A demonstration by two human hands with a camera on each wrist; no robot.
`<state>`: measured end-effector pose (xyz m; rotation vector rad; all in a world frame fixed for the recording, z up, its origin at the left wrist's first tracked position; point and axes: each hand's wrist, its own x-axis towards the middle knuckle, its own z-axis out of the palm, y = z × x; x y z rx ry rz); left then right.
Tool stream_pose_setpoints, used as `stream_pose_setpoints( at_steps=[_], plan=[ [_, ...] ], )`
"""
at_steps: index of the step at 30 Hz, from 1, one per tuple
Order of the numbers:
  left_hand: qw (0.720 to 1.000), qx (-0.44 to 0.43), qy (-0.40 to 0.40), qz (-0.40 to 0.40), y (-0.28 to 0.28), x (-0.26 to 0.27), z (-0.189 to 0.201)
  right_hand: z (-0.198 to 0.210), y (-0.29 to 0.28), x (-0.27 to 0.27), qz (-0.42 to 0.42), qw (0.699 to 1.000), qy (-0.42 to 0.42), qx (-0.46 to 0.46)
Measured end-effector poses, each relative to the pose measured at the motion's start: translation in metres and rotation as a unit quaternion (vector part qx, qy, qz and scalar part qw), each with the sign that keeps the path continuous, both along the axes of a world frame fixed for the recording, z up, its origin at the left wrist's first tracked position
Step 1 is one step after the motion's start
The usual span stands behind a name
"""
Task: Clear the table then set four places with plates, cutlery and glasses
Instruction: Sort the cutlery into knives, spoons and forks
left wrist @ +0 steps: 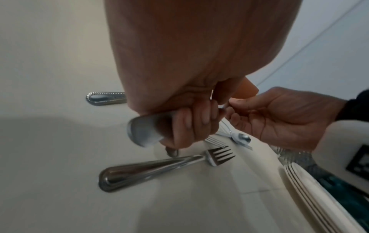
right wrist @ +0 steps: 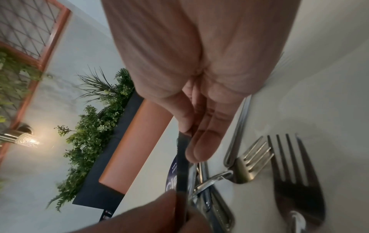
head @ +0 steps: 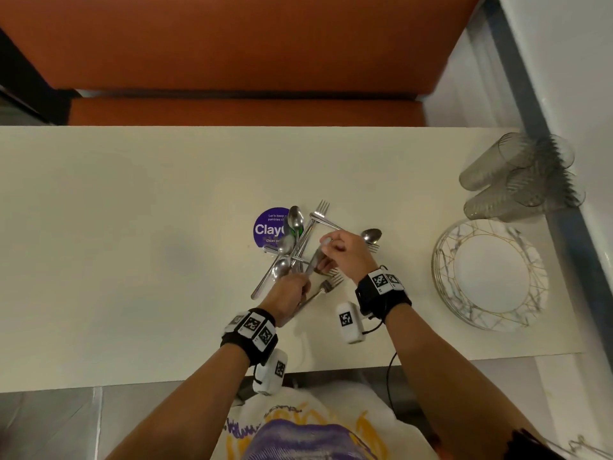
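Both hands lift a knife out of the cutlery pile beside the purple sticker.

The left hand (head: 292, 295) curls its fingers round the broad handle of the knife (head: 313, 260), while the right hand (head: 345, 252) pinches the blade end between thumb and fingertips, so the knife hangs between them just above the pile. The cutlery pile (head: 295, 240), a tangle of spoons and forks, lies on the table (head: 132, 227) and partly covers the purple sticker (head: 268, 229). One fork (left wrist: 218, 156) lies on the near side of the sticker, under the left hand. A stack of plates (head: 489, 273) sits well to the right of the sticker, and a cluster of glasses (head: 517, 177) stands beyond the plates.
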<state>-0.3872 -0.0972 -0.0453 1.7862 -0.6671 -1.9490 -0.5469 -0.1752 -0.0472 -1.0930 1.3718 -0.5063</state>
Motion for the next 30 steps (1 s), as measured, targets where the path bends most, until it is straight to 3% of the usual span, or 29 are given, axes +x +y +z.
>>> stream_pose_setpoints(
  at_steps=[2, 5, 9, 11, 14, 19, 30],
  plan=[
    [0.996, -0.041, -0.051, -0.057, 0.001, 0.001, -0.006, -0.001, 0.000, 0.002, 0.001, 1.000, 0.004, 0.001],
    [0.961, -0.117, -0.196, -0.154, 0.003, 0.014, -0.015, 0.007, -0.003, 0.014, -0.004, 1.000, 0.025, -0.017],
    [0.921, -0.163, -0.342, -0.089, -0.006, 0.036, -0.015, 0.002, -0.015, 0.036, -0.025, 0.987, 0.127, -0.094],
    [0.908, -0.165, -0.384, -0.031, -0.016, 0.045, -0.014, -0.002, -0.021, 0.046, 0.012, 0.970, 0.193, -0.146],
    [0.913, -0.155, -0.378, 0.019, -0.034, 0.052, -0.019, -0.010, -0.031, 0.059, 0.099, 0.944, 0.245, -0.199],
    [0.916, -0.140, -0.376, 0.000, -0.051, 0.044, -0.023, -0.025, -0.044, 0.071, 0.194, 0.903, 0.331, -0.196],
    [0.944, -0.136, -0.295, 0.056, -0.029, 0.065, -0.033, -0.028, -0.042, 0.044, 0.221, 0.869, 0.404, -0.178]
  ],
)
